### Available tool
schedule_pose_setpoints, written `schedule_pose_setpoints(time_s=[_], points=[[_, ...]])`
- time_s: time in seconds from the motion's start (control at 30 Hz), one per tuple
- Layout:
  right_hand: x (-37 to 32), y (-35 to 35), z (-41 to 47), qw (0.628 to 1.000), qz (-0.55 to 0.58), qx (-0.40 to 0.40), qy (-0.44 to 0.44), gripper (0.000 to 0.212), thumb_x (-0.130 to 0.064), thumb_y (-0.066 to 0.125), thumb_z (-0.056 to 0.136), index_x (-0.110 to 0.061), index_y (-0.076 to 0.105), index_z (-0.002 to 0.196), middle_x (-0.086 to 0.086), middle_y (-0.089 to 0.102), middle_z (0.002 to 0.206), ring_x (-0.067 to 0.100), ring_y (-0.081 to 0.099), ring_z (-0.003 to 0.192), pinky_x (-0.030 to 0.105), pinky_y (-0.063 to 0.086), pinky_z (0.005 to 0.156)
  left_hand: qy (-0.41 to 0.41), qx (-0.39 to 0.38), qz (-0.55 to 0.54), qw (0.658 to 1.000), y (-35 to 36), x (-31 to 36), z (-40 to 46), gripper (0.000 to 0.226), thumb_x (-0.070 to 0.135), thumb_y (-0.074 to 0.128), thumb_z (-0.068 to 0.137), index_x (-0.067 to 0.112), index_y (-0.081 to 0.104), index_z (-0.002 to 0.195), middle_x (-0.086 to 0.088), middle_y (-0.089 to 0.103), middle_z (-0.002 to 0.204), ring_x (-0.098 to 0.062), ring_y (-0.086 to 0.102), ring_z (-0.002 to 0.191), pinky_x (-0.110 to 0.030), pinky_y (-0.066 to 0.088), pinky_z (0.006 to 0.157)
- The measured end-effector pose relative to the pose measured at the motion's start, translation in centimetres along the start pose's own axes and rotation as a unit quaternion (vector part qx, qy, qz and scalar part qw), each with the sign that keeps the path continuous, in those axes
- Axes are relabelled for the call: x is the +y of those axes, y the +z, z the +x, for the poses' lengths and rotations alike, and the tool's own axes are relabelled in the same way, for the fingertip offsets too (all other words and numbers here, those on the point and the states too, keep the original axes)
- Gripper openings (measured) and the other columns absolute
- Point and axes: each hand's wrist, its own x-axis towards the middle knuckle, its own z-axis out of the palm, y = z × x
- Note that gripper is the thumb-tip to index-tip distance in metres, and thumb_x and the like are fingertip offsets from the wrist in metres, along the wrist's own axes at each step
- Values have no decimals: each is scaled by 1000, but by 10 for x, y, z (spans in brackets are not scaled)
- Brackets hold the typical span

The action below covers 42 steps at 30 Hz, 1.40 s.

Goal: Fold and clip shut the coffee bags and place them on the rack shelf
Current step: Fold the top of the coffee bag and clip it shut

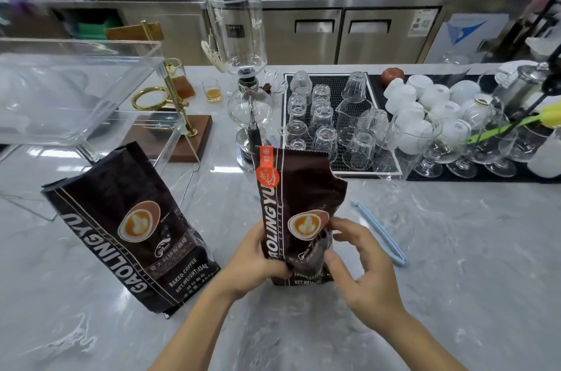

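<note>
Two dark brown coffee bags stand on the marble counter. The nearer bag is upright in front of me with its top unfolded. My left hand grips its lower left side. My right hand touches its right edge with thumb and fingertips. The second coffee bag stands tilted to the left, untouched, its top bent over. A light blue sealing clip lies on the counter to the right of my right hand. A clear acrylic rack shelf stands at the left.
A glass siphon brewer stands just behind the held bag. A black mat carries several upturned glasses, with white cups and stemmed glasses to the right. A brass dripper stand on a wooden base is behind the left bag.
</note>
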Motion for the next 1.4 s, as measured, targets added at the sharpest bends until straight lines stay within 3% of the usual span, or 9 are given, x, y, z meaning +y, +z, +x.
schedule_pose_setpoints(time_s=[0.13, 0.27, 0.37, 0.5, 0.6, 0.77, 1.0, 1.17, 1.4], points=[[-12, -9, 18, 998, 6, 58, -28, 44, -17, 65, 83, -47, 54, 114, -22, 65, 108, 10, 63, 101, 20, 49, 90, -24, -10, -15, 1000, 0, 4, 4, 71, -17, 64, 50, 12, 61, 114, -6, 73, 92, -16, 68, 83, -29, 54, 64], [-20, -16, 37, 995, 20, 88, -52, 43, -22, 66, 81, -30, 54, 121, -17, 63, 111, 19, 62, 100, 34, 50, 91, -48, -19, -24, 998, 0, 8, 12, 70, -15, 59, 46, 6, 61, 113, -13, 69, 95, -22, 65, 85, -32, 52, 67], [-24, -19, 47, 994, -12, 93, -59, 42, -29, 65, 80, -25, 55, 120, -10, 59, 111, 16, 59, 101, 28, 47, 93, -66, -11, -27, 997, 2, 12, 16, 63, -14, 56, 43, 3, 64, 103, -11, 70, 84, -23, 64, 75, -25, 49, 55], [-25, -27, 60, 994, -72, 60, -52, 26, -39, 66, 78, -37, 59, 103, -2, 51, 117, 10, 53, 111, 18, 41, 97, -78, -21, -26, 996, 3, 14, 19, 60, -11, 55, 41, 3, 67, 97, -16, 70, 89, -29, 64, 81, -33, 49, 63], [-25, -34, 66, 998, -37, 24, -50, 26, -35, 70, 79, -39, 59, 101, -7, 56, 122, 8, 56, 115, 19, 45, 95, -76, -26, -29, 996, 4, 14, 21, 57, -13, 52, 43, -2, 64, 98, -19, 69, 91, -29, 65, 82, -32, 52, 64], [-22, -29, 62, 996, 72, 53, -25, 29, -20, 73, 74, -35, 58, 94, -25, 66, 107, 3, 65, 98, 16, 50, 86, -66, 4, -61, 996, 12, 16, 14, 48, -11, 46, 44, 0, 64, 87, -9, 68, 71, -19, 64, 59, -20, 48, 42], [-19, -33, 63, 995, 79, 63, 17, 21, -15, 75, 72, -9, 58, 82, -16, 68, 75, 0, 64, 69, 12, 52, 69, 63, 157, 14, 985, 29, 7, -1, 65, -8, 48, 52, 19, 72, 106, -4, 73, 99, -15, 65, 85, -25, 53, 69], [-9, -35, 64, 995, 46, 78, 38, 28, 1, 74, 77, 4, 49, 68, -13, 54, 57, -4, 50, 51, 5, 40, 54, 233, 274, 233, 904, 64, -6, -26, 74, 1, 73, 65, 5, 50, 136, -7, 52, 138, -20, 48, 133, -30, 37, 112], [-12, -41, 68, 995, 60, 67, 37, 13, -4, 71, 82, -3, 58, 81, -5, 67, 70, 11, 61, 68, 22, 52, 68, 170, 253, 411, 859, 86, -28, -18, 129, 48, 80, 50, 11, 13, 154, -4, 17, 163, -18, 10, 153, -52, 21, 117]])
